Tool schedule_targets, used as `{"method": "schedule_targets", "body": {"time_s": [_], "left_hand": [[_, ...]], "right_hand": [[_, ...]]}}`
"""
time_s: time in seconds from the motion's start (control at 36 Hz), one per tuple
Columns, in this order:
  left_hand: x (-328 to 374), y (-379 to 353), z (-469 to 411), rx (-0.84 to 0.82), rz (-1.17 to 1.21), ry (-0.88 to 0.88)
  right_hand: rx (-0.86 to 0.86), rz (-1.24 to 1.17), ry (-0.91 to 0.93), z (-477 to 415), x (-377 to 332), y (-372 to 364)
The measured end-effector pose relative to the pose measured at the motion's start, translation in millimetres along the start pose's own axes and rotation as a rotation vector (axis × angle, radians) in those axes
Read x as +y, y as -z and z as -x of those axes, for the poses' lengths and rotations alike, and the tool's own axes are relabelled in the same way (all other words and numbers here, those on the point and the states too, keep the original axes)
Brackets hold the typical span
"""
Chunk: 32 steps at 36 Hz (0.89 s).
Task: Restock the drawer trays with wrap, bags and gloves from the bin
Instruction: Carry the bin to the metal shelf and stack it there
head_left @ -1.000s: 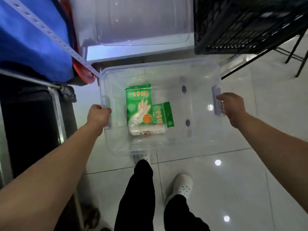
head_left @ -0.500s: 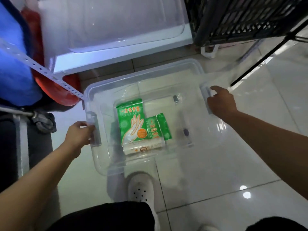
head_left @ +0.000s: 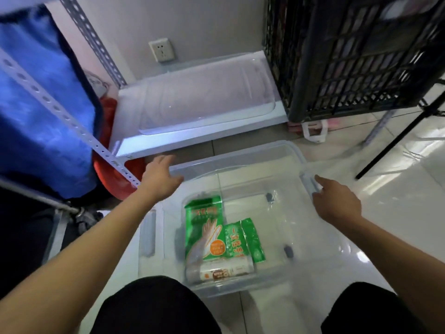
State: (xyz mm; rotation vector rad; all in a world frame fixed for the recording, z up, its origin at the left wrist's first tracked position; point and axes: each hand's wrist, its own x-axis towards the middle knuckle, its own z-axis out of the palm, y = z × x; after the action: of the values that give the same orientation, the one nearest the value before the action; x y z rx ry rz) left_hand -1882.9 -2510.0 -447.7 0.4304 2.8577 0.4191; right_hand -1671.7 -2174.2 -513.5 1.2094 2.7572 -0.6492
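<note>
A clear plastic bin (head_left: 240, 155) stands on the tiled floor in front of my knees. Inside lie a large green glove pack (head_left: 203, 227), a smaller green pack (head_left: 245, 239) overlapping it, and a white roll (head_left: 226, 271) at their near end. My left hand (head_left: 160, 177) reaches past the bin's far left corner with fingers spread, holding nothing. My right hand (head_left: 334, 201) hovers by the bin's grey right handle (head_left: 309, 182), fingers relaxed, off the handle.
A clear lid or tray (head_left: 202, 104) leans against the wall behind the bin. A black crate (head_left: 349, 56) on a stand fills the upper right. A metal shelf post (head_left: 72, 131), blue fabric (head_left: 36, 104) and a red basin (head_left: 113, 174) are on the left.
The bin has come down onto the floor. Both hands have let go of its side handles; the left moved forward past the far corner. I have crouched lower.
</note>
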Motion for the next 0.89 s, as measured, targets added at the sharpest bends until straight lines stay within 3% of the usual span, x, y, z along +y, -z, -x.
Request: {"method": "schedule_targets", "body": {"time_s": [0.11,0.39,0.58,0.72,0.89], "left_hand": [[47.5,5.8,-52.0,-0.058,-0.224,-0.131],[67.6,-13.3,-134.5,-0.008,-0.334,-0.020],[65.1,-15.6,-92.5,0.163,-0.540,-0.139],[61.8,-6.5,-43.8,0.243,-0.587,-0.276],[73.0,40.0,26.4,0.477,-0.531,-0.395]], "right_hand": [[-0.001,0.034,-0.017,8.3,-7.3,5.8],[-0.001,-0.017,-0.008,-0.7,5.5,-4.4],[-0.076,-0.075,-0.020,4.9,7.4,-0.6],[-0.297,-0.109,0.074,13.4,23.4,15.2],[-0.135,-0.233,0.226,40.9,38.1,42.5]]}}
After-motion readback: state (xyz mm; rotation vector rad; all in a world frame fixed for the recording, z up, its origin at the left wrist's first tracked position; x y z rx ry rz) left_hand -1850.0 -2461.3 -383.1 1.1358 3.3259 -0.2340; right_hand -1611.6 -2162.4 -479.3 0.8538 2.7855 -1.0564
